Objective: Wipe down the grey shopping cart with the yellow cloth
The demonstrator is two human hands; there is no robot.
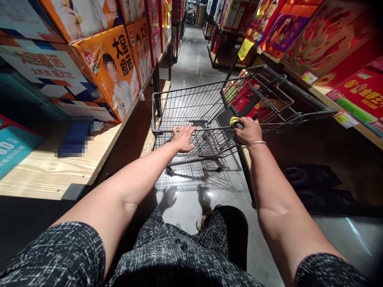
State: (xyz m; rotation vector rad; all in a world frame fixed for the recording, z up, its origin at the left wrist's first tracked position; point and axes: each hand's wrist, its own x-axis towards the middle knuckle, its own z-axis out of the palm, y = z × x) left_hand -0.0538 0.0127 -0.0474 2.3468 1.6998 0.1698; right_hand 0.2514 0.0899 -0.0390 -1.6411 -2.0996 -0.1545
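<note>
A dark wire shopping cart (191, 104) stands sideways across the aisle in front of me, its handle end to the right. My left hand (183, 138) lies over the near top rim, fingers stretched forward and thumb apart, with nothing held. Farther right along the same rim, my right hand (250, 129) is closed around a small yellow-and-dark rounded object (235, 121); its kind is not clear. That wrist wears a thin silver bracelet (256, 144). The cart's basket shows bare wire mesh, with a dark panel near the handle end.
Orange cartons (104, 75) are stacked on a wooden shelf (86, 159) at left. Red gift boxes (363, 93) line the right shelf, close to the cart handle (302, 93). A grey floor aisle (191, 52) runs away between more shelves. My shoe (203, 221) is below the cart's near side.
</note>
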